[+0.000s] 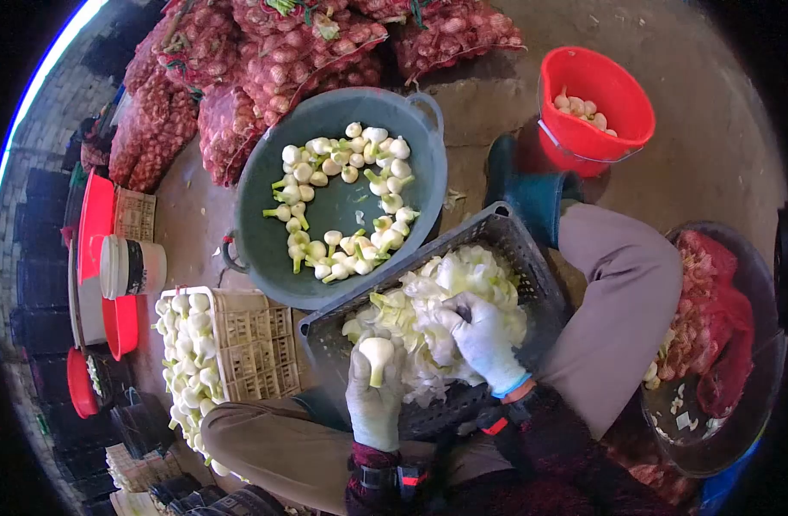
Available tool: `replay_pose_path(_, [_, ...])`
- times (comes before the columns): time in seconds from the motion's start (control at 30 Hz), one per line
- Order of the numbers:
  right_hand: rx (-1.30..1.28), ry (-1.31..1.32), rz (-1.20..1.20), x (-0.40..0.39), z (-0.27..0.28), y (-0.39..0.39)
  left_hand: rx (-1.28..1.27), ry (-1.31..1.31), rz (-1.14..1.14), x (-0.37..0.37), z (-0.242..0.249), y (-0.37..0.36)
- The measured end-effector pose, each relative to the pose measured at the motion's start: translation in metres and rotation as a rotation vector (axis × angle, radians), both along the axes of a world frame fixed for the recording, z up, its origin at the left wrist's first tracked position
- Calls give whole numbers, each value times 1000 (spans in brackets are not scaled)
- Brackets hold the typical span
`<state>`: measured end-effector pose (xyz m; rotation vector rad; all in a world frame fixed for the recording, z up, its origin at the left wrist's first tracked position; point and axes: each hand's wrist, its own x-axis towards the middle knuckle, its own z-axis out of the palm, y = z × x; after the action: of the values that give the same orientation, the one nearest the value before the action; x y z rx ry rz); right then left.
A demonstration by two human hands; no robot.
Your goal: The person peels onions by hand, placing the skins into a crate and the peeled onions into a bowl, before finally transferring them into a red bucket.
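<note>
My left hand [370, 404], in a pale glove, is closed around a white peeled garlic bulb [378, 351], its short green stem pointing down toward me. My right hand [487, 342], gloved too, hovers above a heap of garlic peelings [437, 288] with thumb and fingers pinched together; what they hold, if anything, is hidden. The peelings fill much of a black plastic crate [538, 249] between my legs. Beyond the crate stands a large grey-green tub [265, 185], where many peeled garlic bulbs [360, 249] lie in a rough ring.
On the left, peeled bulbs are heaped on a cream slatted crate [256, 344]. A red bucket [583, 69] at upper right holds several bulbs. Net sacks of garlic [282, 52] are piled at the back. To my right, a dark basin [721, 456] holds unpeeled garlic and red netting.
</note>
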<state>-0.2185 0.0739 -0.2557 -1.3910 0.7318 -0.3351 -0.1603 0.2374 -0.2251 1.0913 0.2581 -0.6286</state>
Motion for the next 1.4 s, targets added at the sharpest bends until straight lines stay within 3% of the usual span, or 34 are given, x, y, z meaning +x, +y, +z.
replay_pose_path(0.03, [6, 1, 0, -4, -1, -2, -68, 38, 35, 1, -1, 2])
replay_pose_path(0.1, [-611, 347, 300, -11, 5, -7, -22, -57, 27, 4, -6, 3])
replay_pose_path(0.17, [-598, 279, 345, -14, 8, 4, 15, -155, 35, 4, -8, 1])
replay_pose_path(0.23, [-94, -9, 445, -11, 17, 24, 313, -276, 131, -1, -5, -3])
replay_pose_path(0.3, [-205, 89, 395, 1, 34, 46, 439, -359, 190, -5, -13, -6])
replay_pose_path(0.4, [-408, 135, 359, 6, 21, 61, 436, -285, 235, -1, -8, -7])
replay_pose_path(0.47, [-52, 14, 286, 2, 13, 60, 495, -322, 271, 5, -10, 0])
replay_pose_path(0.5, [273, 18, 355, 1, 13, 50, 537, -229, 270, 11, -13, 6])
replay_pose_path(0.57, [623, -20, 306, -1, 14, 36, 441, -62, 173, 22, -41, 33])
replay_pose_path(0.7, [811, -21, 287, -1, 7, 24, 386, -284, 52, 15, -7, 5])
replay_pose_path(0.77, [862, -60, 293, -2, 7, 24, -129, -123, -199, 13, 4, 7])
replay_pose_path(0.8, [860, -53, 295, -2, 9, 25, -135, -105, -225, 11, 21, -2])
replay_pose_path(0.97, [683, 60, 428, -4, 15, 31, -108, 27, -252, 11, 23, 7])
replay_pose_path(1.0, [676, 62, 430, -4, 12, 31, -137, -3, -172, 10, 18, 8])
replay_pose_path(1.07, [266, -38, 489, -4, 6, 31, -174, -32, -91, 7, 13, 6])
replay_pose_path(1.1, [259, -34, 490, -1, 16, 31, -141, -56, 18, 5, 16, 2])
replay_pose_path(1.17, [-558, -23, 315, 8, 48, 36, -112, -71, 128, 4, 13, 4])
replay_pose_path(1.23, [-508, -22, 321, 15, 49, 45, -45, -97, 49, 3, 7, 12])
replay_pose_path(1.3, [-703, -78, 364, 20, 39, 50, -6, -37, 29, 7, 12, 23])
replay_pose_path(1.37, [-550, -55, 388, 28, 36, 47, 41, 20, 17, 8, 13, 29])
replay_pose_path(1.4, [-409, 28, 281, 32, 31, 45, -27, 44, 14, 6, 12, 30])
